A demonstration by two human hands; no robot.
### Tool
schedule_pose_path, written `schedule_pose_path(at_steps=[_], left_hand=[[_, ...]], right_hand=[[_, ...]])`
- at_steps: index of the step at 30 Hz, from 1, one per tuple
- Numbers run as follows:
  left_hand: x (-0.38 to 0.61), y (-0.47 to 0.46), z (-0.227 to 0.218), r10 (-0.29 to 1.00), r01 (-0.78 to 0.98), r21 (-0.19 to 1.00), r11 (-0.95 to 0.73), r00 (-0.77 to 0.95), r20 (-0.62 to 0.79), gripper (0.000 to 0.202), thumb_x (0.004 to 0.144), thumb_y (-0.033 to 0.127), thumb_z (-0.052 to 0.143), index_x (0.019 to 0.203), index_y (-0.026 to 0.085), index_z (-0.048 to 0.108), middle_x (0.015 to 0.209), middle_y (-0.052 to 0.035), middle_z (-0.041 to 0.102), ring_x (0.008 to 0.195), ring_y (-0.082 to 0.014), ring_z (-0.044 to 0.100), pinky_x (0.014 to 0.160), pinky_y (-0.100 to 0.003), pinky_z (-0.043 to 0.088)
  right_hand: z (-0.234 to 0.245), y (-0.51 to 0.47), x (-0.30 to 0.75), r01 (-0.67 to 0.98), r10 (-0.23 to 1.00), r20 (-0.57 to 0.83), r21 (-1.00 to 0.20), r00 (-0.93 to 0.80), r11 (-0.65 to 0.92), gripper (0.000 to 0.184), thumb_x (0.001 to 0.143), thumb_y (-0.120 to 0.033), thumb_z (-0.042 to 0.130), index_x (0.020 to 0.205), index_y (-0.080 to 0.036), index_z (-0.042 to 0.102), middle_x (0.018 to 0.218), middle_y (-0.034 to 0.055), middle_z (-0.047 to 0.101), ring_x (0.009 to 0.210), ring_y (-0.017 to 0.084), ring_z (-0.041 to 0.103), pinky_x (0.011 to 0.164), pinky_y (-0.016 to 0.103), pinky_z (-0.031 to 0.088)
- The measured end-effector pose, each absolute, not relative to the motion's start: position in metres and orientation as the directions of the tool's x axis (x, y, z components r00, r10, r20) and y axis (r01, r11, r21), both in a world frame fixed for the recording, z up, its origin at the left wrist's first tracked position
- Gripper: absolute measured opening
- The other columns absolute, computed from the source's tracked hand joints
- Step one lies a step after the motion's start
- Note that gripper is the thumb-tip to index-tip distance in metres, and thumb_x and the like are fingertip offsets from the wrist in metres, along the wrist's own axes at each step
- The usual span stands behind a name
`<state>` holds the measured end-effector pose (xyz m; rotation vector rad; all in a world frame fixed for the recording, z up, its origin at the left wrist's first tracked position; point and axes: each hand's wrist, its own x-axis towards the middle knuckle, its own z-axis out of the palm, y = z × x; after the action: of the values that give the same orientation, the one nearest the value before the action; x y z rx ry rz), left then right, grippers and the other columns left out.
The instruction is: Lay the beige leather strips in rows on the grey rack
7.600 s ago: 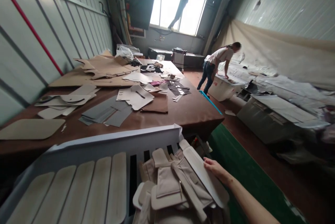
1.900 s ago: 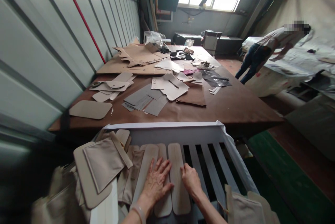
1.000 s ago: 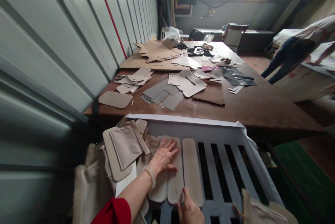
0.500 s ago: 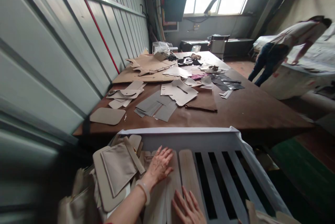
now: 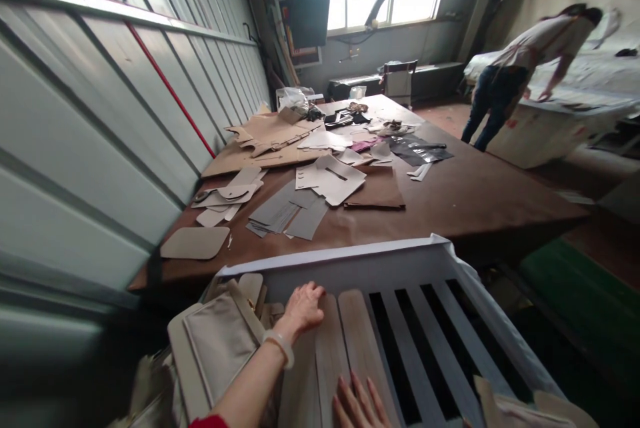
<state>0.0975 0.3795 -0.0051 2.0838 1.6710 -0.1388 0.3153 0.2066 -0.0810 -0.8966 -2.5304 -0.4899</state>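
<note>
Long beige strips with rounded ends [image 5: 331,335] lie side by side on a slatted grey rack [image 5: 410,341]. Over the far left end of these strips my left hand [image 5: 303,308] bends its fingers downward, closed; whatever is under the fingertips is hidden. Flat on the near part of the strips rests my right hand [image 5: 361,405], its fingers stretched and slightly apart, partly cut off by the bottom edge. A pile of beige fabric pieces [image 5: 220,341] with a flat rectangular panel on top sits beside my left forearm.
Beyond the rack's white rim [image 5: 330,257] stands a brown table [image 5: 450,208] with grey sheets [image 5: 287,208], pale cut pieces [image 5: 333,178] and cardboard [image 5: 275,138]. A metal wall [image 5: 100,121] runs along the left. A person [image 5: 530,65] bends over another table at right.
My left hand has gone from lying flat with fingers extended to bent fingers, a little further left. My right hand stays on the strips, slightly lower. The view has shifted and tilted slightly.
</note>
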Motion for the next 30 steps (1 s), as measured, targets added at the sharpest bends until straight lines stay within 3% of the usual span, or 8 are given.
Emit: schedule_pose_path(at_steps=[2, 7, 13, 19, 22, 25, 30], left_hand=[[0.099, 0.383, -0.004, 0.880, 0.937, 0.313, -0.158, 0.277, -0.385, 0.054, 0.062, 0.015, 0.053, 0.114, 0.028, 0.062, 0.111, -0.0040, 0.063, 0.100, -0.0207, 0.061, 0.089, -0.031, 0.046], [0.100, 0.385, 0.000, 0.865, 0.928, 0.339, -0.154, 0.293, -0.408, 0.059, 0.063, 0.013, 0.050, 0.119, 0.030, 0.060, 0.117, -0.0018, 0.061, 0.103, -0.0195, 0.060, 0.091, -0.029, 0.045], [0.093, 0.383, 0.005, 0.837, 0.907, 0.384, -0.171, 0.339, -0.429, 0.062, 0.064, 0.015, 0.049, 0.123, 0.030, 0.058, 0.126, -0.0008, 0.058, 0.109, -0.0195, 0.058, 0.095, -0.029, 0.043], [0.085, 0.386, 0.011, 0.812, 0.889, 0.431, -0.153, 0.362, -0.457, 0.062, 0.060, 0.017, 0.052, 0.121, 0.028, 0.059, 0.131, 0.0014, 0.056, 0.112, -0.0185, 0.056, 0.094, -0.025, 0.043], [0.080, 0.386, 0.017, 0.816, 0.899, 0.426, -0.104, 0.322, -0.480, 0.062, 0.056, 0.014, 0.050, 0.115, 0.030, 0.061, 0.118, 0.0040, 0.063, 0.100, -0.0146, 0.061, 0.081, -0.021, 0.046], [0.071, 0.386, 0.027, 0.815, 0.922, 0.383, -0.058, 0.266, -0.515, 0.046, 0.063, 0.017, 0.050, 0.104, 0.030, 0.065, 0.092, 0.0050, 0.070, 0.082, -0.0136, 0.063, 0.068, -0.022, 0.045], [0.058, 0.396, 0.036, 0.812, 0.972, 0.233, -0.041, 0.168, -0.559, 0.031, 0.072, 0.020, 0.049, 0.094, 0.026, 0.069, 0.084, -0.0004, 0.071, 0.085, -0.0173, 0.065, 0.071, -0.025, 0.046]], right_hand=[[-0.072, 0.205, 0.313, 0.669, 0.534, 0.500, 0.131, -0.681, 0.731, 0.032, 0.092, -0.026, 0.043, 0.113, -0.023, 0.066, 0.124, 0.0083, 0.059, 0.110, 0.030, 0.057, 0.116, 0.053, 0.013], [-0.049, 0.207, 0.314, 0.692, 0.600, 0.477, 0.023, -0.642, 0.722, 0.033, 0.091, -0.023, 0.043, 0.116, -0.021, 0.065, 0.125, 0.0079, 0.058, 0.117, 0.029, 0.051, 0.117, 0.049, 0.008], [-0.042, 0.206, 0.316, 0.696, 0.645, 0.426, -0.046, -0.635, 0.716, 0.047, 0.088, -0.055, 0.052, 0.118, -0.020, 0.063, 0.129, 0.0076, 0.055, 0.128, 0.031, 0.039, 0.118, 0.048, 0.003], [-0.050, 0.202, 0.318, 0.705, 0.668, 0.394, -0.070, -0.631, 0.706, 0.055, 0.087, -0.062, 0.051, 0.122, -0.021, 0.061, 0.135, 0.0067, 0.051, 0.131, 0.032, 0.035, 0.118, 0.050, -0.001], [-0.052, 0.202, 0.318, 0.705, 0.668, 0.392, -0.068, -0.632, 0.706, 0.046, 0.091, -0.052, 0.051, 0.124, -0.022, 0.060, 0.137, 0.0060, 0.049, 0.129, 0.031, 0.038, 0.117, 0.051, 0.000], [-0.052, 0.203, 0.318, 0.711, 0.664, 0.416, -0.058, -0.621, 0.701, 0.037, 0.095, -0.041, 0.045, 0.122, -0.023, 0.061, 0.136, 0.0048, 0.050, 0.127, 0.029, 0.042, 0.118, 0.050, 0.002], [-0.052, 0.205, 0.316, 0.721, 0.651, 0.473, -0.048, -0.594, 0.692, 0.038, 0.099, -0.038, 0.034, 0.119, -0.024, 0.064, 0.133, 0.0040, 0.053, 0.122, 0.028, 0.047, 0.118, 0.051, 0.004]])
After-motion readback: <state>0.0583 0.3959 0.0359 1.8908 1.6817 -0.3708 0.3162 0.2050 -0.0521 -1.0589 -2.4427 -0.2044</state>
